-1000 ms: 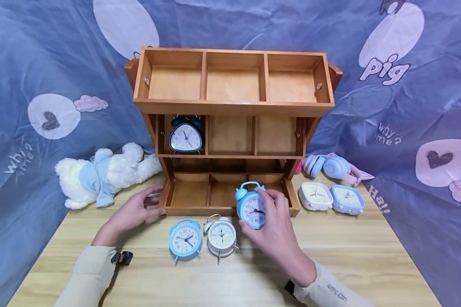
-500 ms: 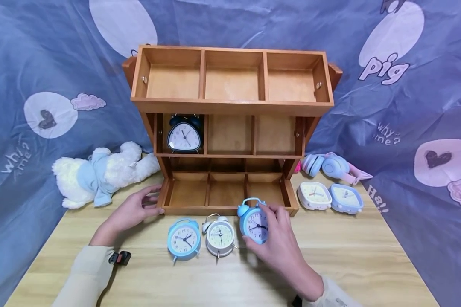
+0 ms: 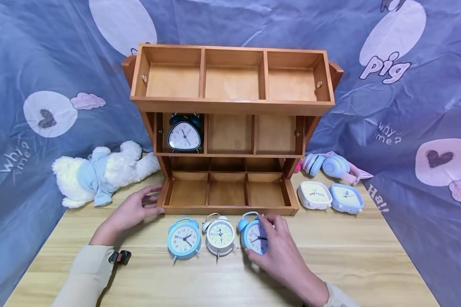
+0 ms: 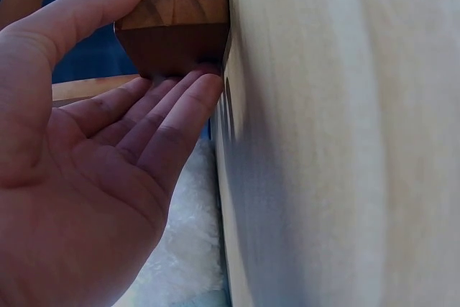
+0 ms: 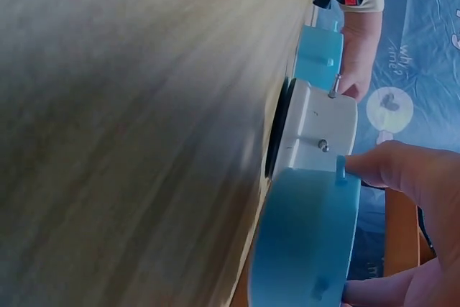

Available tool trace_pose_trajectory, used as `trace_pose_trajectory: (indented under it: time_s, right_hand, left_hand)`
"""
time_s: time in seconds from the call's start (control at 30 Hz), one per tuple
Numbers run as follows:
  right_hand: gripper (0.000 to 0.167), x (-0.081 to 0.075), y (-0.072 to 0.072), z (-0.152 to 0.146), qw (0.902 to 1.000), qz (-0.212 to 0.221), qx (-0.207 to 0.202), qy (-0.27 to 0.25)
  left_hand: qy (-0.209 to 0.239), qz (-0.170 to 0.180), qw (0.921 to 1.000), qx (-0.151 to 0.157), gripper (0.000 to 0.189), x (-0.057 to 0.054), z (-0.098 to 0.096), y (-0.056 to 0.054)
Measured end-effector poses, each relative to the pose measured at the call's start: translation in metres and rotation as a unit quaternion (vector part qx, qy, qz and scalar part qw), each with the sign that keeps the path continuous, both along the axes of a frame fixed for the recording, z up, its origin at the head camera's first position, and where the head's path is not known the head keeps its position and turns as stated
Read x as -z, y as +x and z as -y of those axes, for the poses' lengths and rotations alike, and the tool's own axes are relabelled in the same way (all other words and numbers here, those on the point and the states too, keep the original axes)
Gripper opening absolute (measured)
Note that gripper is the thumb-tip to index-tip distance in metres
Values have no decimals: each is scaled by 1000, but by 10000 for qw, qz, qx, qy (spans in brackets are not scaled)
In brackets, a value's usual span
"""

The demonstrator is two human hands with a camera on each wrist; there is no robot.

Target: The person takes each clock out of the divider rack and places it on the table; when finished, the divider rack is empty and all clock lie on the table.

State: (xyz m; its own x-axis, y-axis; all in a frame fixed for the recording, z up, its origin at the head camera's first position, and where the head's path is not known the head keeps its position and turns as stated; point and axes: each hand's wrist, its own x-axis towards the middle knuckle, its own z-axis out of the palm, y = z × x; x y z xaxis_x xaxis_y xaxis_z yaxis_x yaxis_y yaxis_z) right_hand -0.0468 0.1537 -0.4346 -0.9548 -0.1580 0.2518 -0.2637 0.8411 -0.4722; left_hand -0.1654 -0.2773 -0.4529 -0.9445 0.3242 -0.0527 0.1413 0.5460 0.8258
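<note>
My right hand [image 3: 282, 256] pinches a light blue twin-bell alarm clock [image 3: 252, 238] by its rim, down at the table in front of the shelf. The thumb and fingers hide part of its dial. In the right wrist view, the clock's blue back edge [image 5: 305, 239] lies close to the table. A white alarm clock [image 3: 220, 236] and another blue alarm clock [image 3: 184, 240] lie in a row to its left, faces up. My left hand [image 3: 132, 211] rests against the lower left corner of the wooden shelf [image 3: 230, 210], fingers fairly straight on its side, as the left wrist view shows.
A dark triangular alarm clock [image 3: 184, 136] stands in the middle tier's left compartment. A white plush toy [image 3: 103, 172] lies left of the shelf. To the right are a white square clock [image 3: 314, 195], a blue square clock [image 3: 346, 198] and headphones [image 3: 334, 166].
My right hand has brought the blue alarm clock from the shelf's bottom tier down toward the table, beside the white one. The left hand has kept its place on the shelf.
</note>
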Motion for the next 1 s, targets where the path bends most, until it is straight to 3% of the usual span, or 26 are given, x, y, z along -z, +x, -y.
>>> trace_pose_trajectory:
  time_s: [0.4, 1.0]
  right_hand:
    - [94, 2, -5, 3, 9971, 756, -32, -8]
    - [89, 5, -10, -1, 9958, 908, -81, 80]
  left_hand:
    - [7, 3, 10000, 0, 84, 0, 1, 1]
    - [-11, 57, 10000, -63, 83, 0, -1, 1]
